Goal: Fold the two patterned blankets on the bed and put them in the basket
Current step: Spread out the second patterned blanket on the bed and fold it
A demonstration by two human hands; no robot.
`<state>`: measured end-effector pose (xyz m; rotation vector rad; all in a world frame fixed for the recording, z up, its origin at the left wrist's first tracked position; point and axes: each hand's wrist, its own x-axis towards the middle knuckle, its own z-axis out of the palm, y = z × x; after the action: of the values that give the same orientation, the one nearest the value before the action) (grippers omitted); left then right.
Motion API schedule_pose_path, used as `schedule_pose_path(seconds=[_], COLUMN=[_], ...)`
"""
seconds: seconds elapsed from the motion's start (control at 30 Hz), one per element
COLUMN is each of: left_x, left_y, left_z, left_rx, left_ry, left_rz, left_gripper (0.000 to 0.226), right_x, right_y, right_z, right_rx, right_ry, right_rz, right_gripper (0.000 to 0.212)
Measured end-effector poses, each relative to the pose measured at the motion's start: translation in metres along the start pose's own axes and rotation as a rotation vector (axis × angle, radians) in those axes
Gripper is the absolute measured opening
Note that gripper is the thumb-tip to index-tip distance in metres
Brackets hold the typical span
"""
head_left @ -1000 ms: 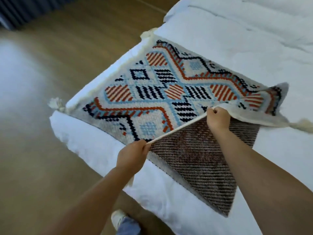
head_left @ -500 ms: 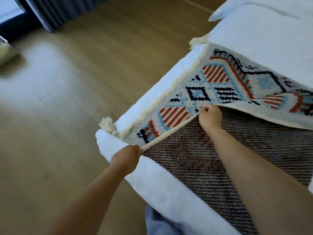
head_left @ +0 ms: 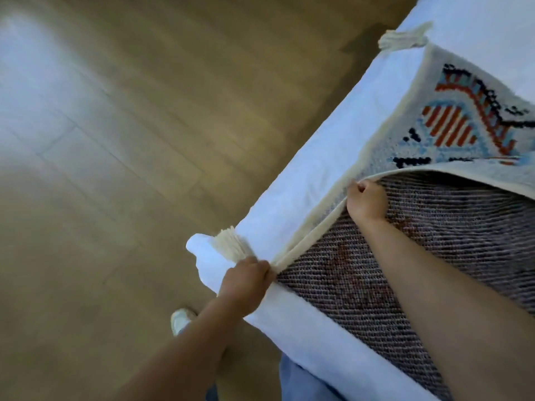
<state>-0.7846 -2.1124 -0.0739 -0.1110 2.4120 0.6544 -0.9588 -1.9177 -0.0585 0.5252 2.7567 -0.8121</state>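
Bed (head_left: 318,175): white, carrying the blanket (head_left: 451,125) near its outer edge.
Blanket: on the bed, half turned backing-up so edges meet.
Right hand (head_left: 366,202): fingers curled, pinching the turned edge, lining it up.
Left hand (head_left: 246,280): at the bed corner, fingers pinching the blanket corner, for tautness.

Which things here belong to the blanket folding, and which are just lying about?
In the job: patterned blanket; left hand and right hand, both gripping its edge; bed.
Just there: wooden floor; shoe.
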Motion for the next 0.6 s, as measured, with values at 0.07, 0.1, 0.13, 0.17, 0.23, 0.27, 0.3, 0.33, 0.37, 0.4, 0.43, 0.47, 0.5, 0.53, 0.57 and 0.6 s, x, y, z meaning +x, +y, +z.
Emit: schedule_pose_path(seconds=[0.07, 0.1, 0.13, 0.17, 0.23, 0.27, 0.3, 0.33, 0.37, 0.4, 0.43, 0.47, 0.5, 0.53, 0.57, 0.6], left_x=[0.008, 0.012, 0.014, 0.018, 0.028, 0.034, 0.042, 0.051, 0.062, 0.072, 0.083, 0.095, 0.107, 0.119, 0.128, 0.133], left_y=[-0.005, -0.01, -0.016, -0.022, -0.028, -0.027, -0.022, -0.015, -0.005, 0.008, 0.021, 0.035, 0.049, 0.063, 0.076, 0.089], left_z=[-0.004, -0.01, -0.015, -0.021, -0.036, -0.045, -0.055, -0.064, -0.073, -0.082, -0.091, -0.101, -0.11, -0.118, -0.125, -0.133], left_rx=[-0.078, -0.133, -0.161, -0.136, -0.01, 0.048, 0.087, 0.116, 0.143, 0.186, 0.227, 0.26, 0.279, 0.291, 0.318, 0.34], left_ry=[-0.049, -0.086, -0.127, -0.167, -0.232, -0.252, -0.266, -0.281, -0.287, -0.288, -0.288, -0.288, -0.281, -0.272, -0.275, -0.297], left_rz=[0.024, 0.005, -0.018, -0.008, 0.07, 0.104, 0.133, 0.159, 0.192, 0.238, 0.288, 0.337, 0.379, 0.418, 0.459, 0.49], left_gripper=[0.033, 0.032, 0.029, 0.027, 0.022, 0.022, 0.025, 0.029, 0.031, 0.032, 0.032, 0.032, 0.031, 0.03, 0.03, 0.029], right_x=[0.002, 0.003, 0.003, 0.002, -0.004, -0.007, -0.009, -0.01, -0.011, -0.01, -0.009, -0.006, -0.003, 0.003, 0.005, 0.004], right_y=[0.002, 0.0, -0.001, -0.003, -0.005, -0.007, -0.01, -0.013, -0.016, -0.017, -0.018, -0.019, -0.021, -0.021, -0.02, -0.019], right_z=[0.006, 0.009, 0.013, 0.015, 0.019, 0.021, 0.021, 0.02, 0.019, 0.018, 0.017, 0.015, 0.011, 0.007, 0.002, -0.002], right_rx=[-0.017, -0.023, -0.027, -0.026, -0.014, -0.004, 0.008, 0.021, 0.037, 0.055, 0.071, 0.095, 0.13, 0.164, 0.188, 0.21], right_ry=[0.031, 0.032, 0.025, 0.025, 0.033, 0.033, 0.024, 0.012, 0.003, -0.004, -0.007, -0.005, 0.007, 0.031, 0.063, 0.094], right_rz=[0.038, 0.056, 0.083, 0.123, 0.207, 0.24, 0.266, 0.288, 0.312, 0.333, 0.35, 0.364, 0.375, 0.397, 0.431, 0.47], right_gripper=[0.042, 0.041, 0.039, 0.035, 0.028, 0.025, 0.025, 0.026, 0.027, 0.027, 0.027, 0.027, 0.028, 0.03, 0.032, 0.034])
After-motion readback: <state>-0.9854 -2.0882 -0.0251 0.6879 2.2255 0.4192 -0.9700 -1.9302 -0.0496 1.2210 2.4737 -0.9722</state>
